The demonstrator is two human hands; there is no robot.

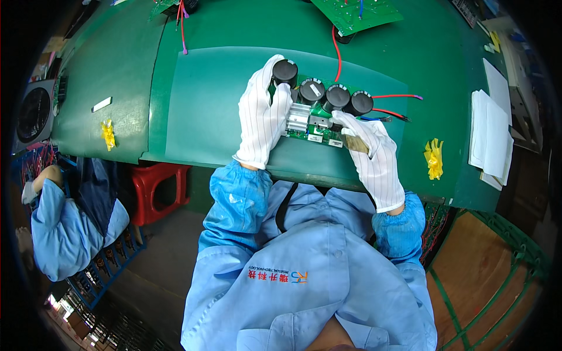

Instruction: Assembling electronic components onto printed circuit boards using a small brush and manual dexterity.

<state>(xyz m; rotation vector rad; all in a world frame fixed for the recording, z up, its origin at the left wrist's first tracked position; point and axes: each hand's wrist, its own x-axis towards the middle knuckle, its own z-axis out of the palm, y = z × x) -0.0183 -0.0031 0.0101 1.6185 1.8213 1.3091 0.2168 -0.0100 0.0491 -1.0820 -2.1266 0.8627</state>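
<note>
Blue cloth nearest: wearer's jacket point(319, 257), chest embroidered with red and dark lettering beside a small coloured emblem; wording not transcribed. Beyond it, both hands, in white striped gloves, over the front of the green worktop point(439, 88).

Left hand point(260, 114): fingers curled in around the left end of the board point(317, 111), thumb beside the leftmost capacitor point(285, 71). Right hand point(372, 152): fingers bent inward, gripping at the right end; tips partly hidden. Brownish patch near that palm, nature unclear.

Board lies between the hands, above a pale green sheet point(205, 105); whether touching it or lifted, cannot tell. Four black capacitors along its far side, ridged silver heat sink point(298, 117) nearer. Two white labels point(315, 138) at the near edge, print too small to read. Red leads point(398, 96) extend right.

Step in hand, judged: two-handed steadying of the board, perhaps for checking or positioning. Next move would call for both ends supported and leads kept free.

Farther out: yellow scraps point(434, 159) right, white papers point(489, 131) beyond them; white strip point(102, 105) left. Far edge: second board point(360, 14), tilted, red wire point(338, 58) below it.
</note>
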